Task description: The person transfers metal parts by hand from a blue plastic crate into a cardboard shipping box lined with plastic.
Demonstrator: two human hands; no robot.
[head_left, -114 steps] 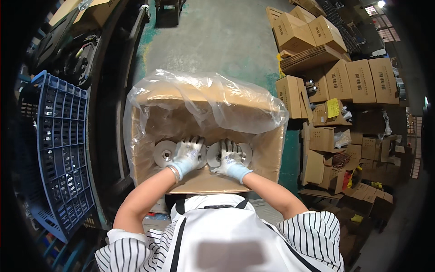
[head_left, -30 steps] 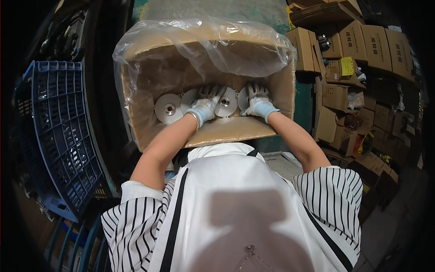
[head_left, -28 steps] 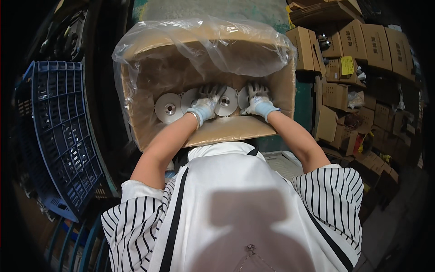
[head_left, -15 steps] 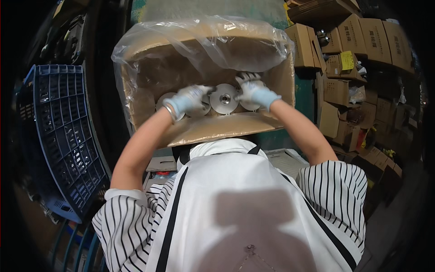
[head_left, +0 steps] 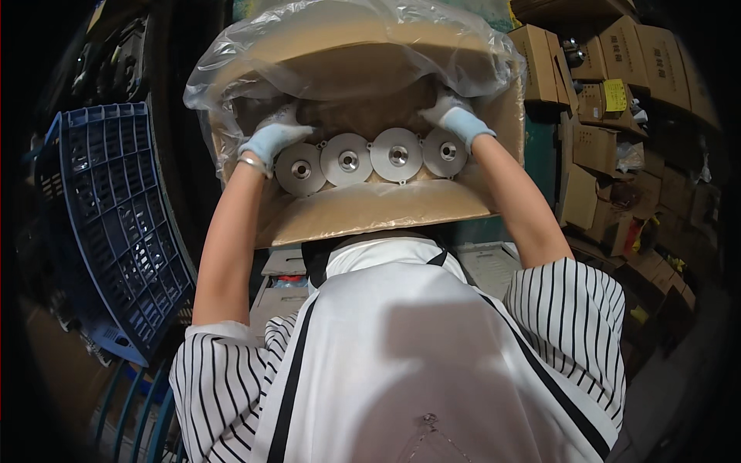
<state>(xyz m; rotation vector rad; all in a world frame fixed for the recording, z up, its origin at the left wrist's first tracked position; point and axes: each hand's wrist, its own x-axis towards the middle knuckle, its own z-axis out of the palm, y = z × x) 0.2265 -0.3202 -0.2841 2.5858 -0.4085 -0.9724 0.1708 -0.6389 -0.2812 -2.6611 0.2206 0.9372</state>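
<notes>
A row of several round grey metal discs (head_left: 347, 171), each with a raised hub and a centre hole, lies along the near side inside an open cardboard box (head_left: 355, 224). Clear plastic film (head_left: 224, 73) lines the box and hangs over its rim. My left hand (head_left: 279, 133), in a white and light blue glove, is inside at the left, just beyond the leftmost disc. At the right, my right hand (head_left: 454, 114), gloved alike, is beyond the rightmost disc. Both hands have thumbs held apart from the fingers and hold no disc; the shaded fingertips are partly hard to see.
A blue plastic crate (head_left: 127, 231) stands on edge to the left. Stacked cardboard boxes (head_left: 610, 58) fill the right side, some open with parts inside. Blue-green metal bars (head_left: 127, 413) show at the lower left.
Both hands have moved off the discs, the left outward and farther away, the right outward and slightly farther. The whole row of discs is now uncovered. The box sits slightly differently in view.
</notes>
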